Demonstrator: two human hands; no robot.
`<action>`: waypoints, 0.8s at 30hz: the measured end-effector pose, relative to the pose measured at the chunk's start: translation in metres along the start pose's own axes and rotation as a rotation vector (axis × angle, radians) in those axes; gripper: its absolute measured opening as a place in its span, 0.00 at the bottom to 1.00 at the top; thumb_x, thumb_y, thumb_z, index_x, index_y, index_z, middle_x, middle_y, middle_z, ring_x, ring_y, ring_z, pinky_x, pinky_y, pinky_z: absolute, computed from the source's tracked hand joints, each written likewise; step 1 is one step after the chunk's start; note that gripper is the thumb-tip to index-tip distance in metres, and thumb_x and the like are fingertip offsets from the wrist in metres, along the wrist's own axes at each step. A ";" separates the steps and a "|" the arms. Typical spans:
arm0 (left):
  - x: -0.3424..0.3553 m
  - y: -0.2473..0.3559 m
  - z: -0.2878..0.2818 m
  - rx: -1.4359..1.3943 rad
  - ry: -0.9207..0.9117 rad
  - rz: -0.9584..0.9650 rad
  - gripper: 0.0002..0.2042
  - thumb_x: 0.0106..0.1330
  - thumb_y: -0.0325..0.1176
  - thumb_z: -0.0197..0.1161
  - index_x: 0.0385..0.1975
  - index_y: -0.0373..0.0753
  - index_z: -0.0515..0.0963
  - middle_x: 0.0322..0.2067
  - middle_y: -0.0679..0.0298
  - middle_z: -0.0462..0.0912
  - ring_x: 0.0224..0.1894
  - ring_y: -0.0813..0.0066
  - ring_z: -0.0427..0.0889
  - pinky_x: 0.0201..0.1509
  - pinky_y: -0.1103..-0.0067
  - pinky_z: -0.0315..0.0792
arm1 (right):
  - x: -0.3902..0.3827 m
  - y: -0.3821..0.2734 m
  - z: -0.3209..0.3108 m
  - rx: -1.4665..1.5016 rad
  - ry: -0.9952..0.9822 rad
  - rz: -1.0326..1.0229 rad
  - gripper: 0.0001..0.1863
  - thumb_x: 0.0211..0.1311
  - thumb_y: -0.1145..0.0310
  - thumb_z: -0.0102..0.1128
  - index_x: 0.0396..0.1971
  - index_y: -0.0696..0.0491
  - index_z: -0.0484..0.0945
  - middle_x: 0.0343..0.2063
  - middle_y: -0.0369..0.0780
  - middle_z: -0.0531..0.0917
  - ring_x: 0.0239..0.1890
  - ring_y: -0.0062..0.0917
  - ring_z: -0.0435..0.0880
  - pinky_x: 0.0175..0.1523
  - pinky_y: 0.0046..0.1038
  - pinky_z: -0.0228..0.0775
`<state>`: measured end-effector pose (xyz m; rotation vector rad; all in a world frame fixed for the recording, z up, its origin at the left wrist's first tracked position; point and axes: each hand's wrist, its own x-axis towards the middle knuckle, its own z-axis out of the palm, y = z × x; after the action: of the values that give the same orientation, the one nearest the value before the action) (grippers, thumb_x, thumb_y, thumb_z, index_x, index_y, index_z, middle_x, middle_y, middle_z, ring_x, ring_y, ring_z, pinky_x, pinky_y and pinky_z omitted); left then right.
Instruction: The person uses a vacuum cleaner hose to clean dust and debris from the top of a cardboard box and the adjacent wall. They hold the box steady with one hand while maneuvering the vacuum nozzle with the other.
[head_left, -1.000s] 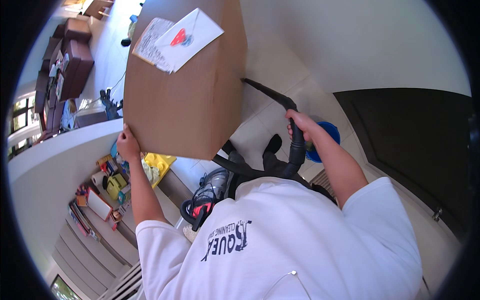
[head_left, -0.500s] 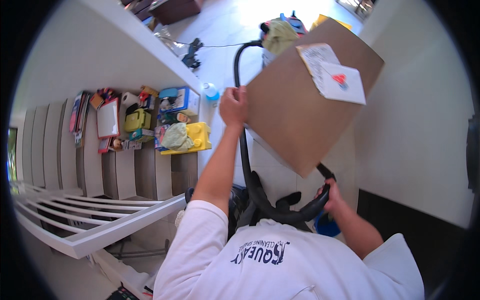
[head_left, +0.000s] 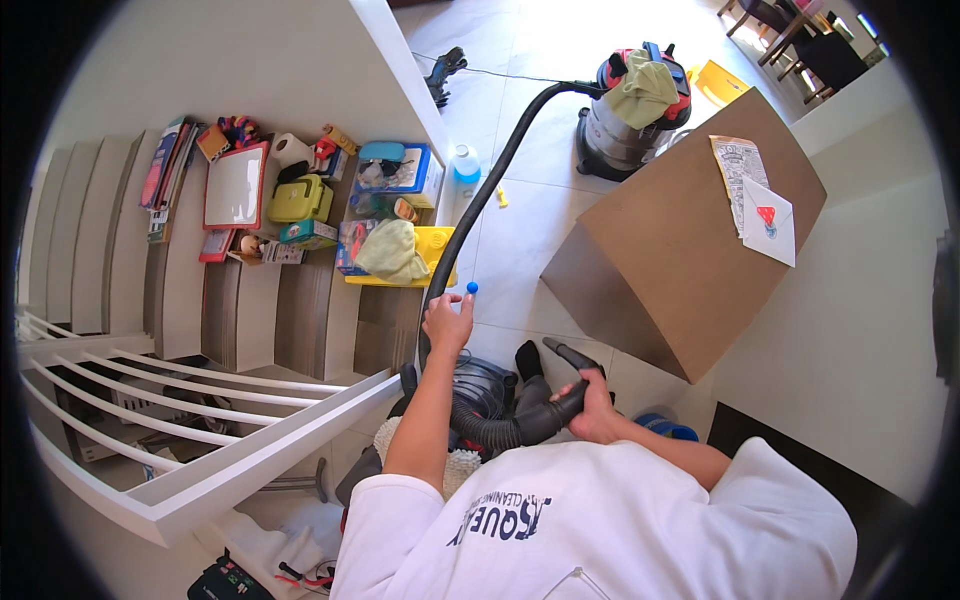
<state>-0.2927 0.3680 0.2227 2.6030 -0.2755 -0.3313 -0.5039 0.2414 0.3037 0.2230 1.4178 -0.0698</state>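
Observation:
My right hand (head_left: 596,412) is closed around the handle end of a black vacuum hose (head_left: 478,205), with a dark narrow nozzle (head_left: 568,353) pointing forward past the fingers. My left hand (head_left: 447,325) is off the brown box (head_left: 690,230), its thumb and forefinger apart. It overlaps the hose in view; I cannot tell whether it touches it. A small blue ball (head_left: 472,288) shows just beyond its fingertips. The box stands tilted in view to the right, with a printed paper (head_left: 738,165) and a white envelope (head_left: 770,222) on top. The hose runs to the vacuum cleaner (head_left: 625,125), draped with a greenish cloth (head_left: 642,92).
Stairs on the left hold a whiteboard (head_left: 236,188), a yellow block-shaped bin (head_left: 435,245) and several toys. A white railing (head_left: 270,455) edges them. On the floor are a clear bottle with blue liquid (head_left: 466,163) and a yellow piece (head_left: 502,195). A blue bucket (head_left: 665,427) stands at right.
My left hand has let go of the box and come down nearer me. The box sits lower and further right, uncovering the vacuum cleaner. My right hand, with the hose end, has shifted left in view.

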 end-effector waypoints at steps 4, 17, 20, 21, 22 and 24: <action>0.011 -0.028 -0.031 -0.215 -0.050 -0.046 0.17 0.58 0.49 0.56 0.30 0.40 0.76 0.37 0.56 0.76 0.40 0.57 0.75 0.46 0.66 0.66 | 0.014 0.019 0.044 -0.103 -0.016 -0.081 0.13 0.50 0.62 0.53 0.27 0.52 0.59 0.15 0.40 0.67 0.18 0.30 0.68 0.29 0.37 0.70; -0.001 -0.055 -0.096 -0.513 0.183 -0.214 0.12 0.63 0.39 0.57 0.34 0.34 0.76 0.32 0.64 0.77 0.35 0.79 0.73 0.42 0.81 0.67 | 0.042 0.024 0.171 -0.178 -0.119 -0.161 0.14 0.49 0.66 0.54 0.32 0.54 0.61 0.20 0.41 0.68 0.19 0.29 0.71 0.25 0.35 0.71; 0.002 -0.036 -0.100 -0.696 0.190 -0.283 0.12 0.63 0.38 0.57 0.36 0.34 0.75 0.34 0.64 0.77 0.38 0.78 0.73 0.45 0.81 0.66 | 0.036 0.008 0.181 -0.135 -0.101 -0.170 0.15 0.49 0.66 0.54 0.33 0.55 0.61 0.20 0.41 0.68 0.20 0.30 0.72 0.26 0.35 0.71; 0.002 -0.024 -0.102 -0.732 0.180 -0.293 0.12 0.63 0.38 0.56 0.36 0.33 0.75 0.34 0.64 0.77 0.39 0.78 0.73 0.46 0.80 0.65 | 0.035 0.005 0.184 -0.150 -0.119 -0.178 0.15 0.50 0.66 0.55 0.33 0.56 0.61 0.20 0.41 0.68 0.20 0.30 0.73 0.26 0.36 0.72; 0.001 -0.011 -0.103 -0.769 0.169 -0.300 0.12 0.63 0.37 0.56 0.36 0.33 0.75 0.35 0.64 0.77 0.40 0.77 0.73 0.47 0.80 0.65 | 0.029 0.006 0.188 -0.165 -0.138 -0.189 0.16 0.50 0.66 0.55 0.34 0.56 0.61 0.21 0.42 0.69 0.20 0.30 0.73 0.27 0.36 0.72; 0.008 0.006 -0.099 -0.908 0.173 -0.292 0.12 0.64 0.37 0.55 0.36 0.33 0.75 0.35 0.63 0.77 0.41 0.77 0.73 0.48 0.80 0.64 | 0.017 0.000 0.199 -0.158 -0.209 -0.217 0.17 0.50 0.65 0.55 0.34 0.56 0.61 0.21 0.42 0.69 0.22 0.31 0.74 0.29 0.37 0.73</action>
<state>-0.2579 0.4058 0.3077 1.7445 0.2710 -0.2461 -0.3076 0.2037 0.3140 -0.0679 1.2279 -0.1545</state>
